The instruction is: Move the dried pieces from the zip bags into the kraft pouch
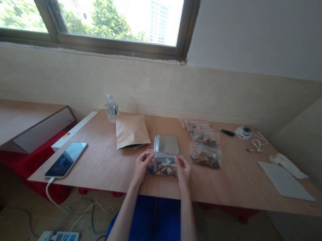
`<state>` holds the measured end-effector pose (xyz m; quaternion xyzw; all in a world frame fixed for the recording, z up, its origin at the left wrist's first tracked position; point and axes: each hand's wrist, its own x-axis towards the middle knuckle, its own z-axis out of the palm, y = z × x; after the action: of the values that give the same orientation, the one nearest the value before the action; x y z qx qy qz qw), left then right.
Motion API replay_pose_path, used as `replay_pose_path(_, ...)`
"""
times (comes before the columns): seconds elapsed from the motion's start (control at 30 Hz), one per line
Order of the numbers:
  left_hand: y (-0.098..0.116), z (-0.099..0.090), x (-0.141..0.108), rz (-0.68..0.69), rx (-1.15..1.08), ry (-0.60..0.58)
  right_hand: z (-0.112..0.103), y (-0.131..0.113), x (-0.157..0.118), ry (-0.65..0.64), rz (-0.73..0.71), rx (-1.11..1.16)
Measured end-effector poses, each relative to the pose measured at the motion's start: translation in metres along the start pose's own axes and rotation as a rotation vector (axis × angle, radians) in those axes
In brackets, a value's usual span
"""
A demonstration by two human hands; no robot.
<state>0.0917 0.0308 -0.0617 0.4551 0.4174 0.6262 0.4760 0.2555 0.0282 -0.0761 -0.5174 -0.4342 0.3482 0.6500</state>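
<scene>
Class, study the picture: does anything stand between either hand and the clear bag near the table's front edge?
Nothing visible does: the left hand and right hand hold the clear bag near its upper corners.

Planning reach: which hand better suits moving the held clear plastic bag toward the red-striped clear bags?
Right hand, probably: it pinches the held bag on the side nearest the striped bags.
</scene>
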Motion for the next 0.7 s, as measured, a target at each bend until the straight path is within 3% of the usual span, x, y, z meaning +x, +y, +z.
replay_pose_path(0.57, -0.0003, 0.0017, -0.0007, 0.001, 0.066, 0.036, -0.0012, 0.0042, -0.0002, 0.039, -0.022, -0.022)
replay_pose_path(0.7, -0.0014, 0.0025, -0.002, -0.025, 0.055, -0.002, -0.0016, -0.002, -0.0028, -0.029, 0.03, 0.044)
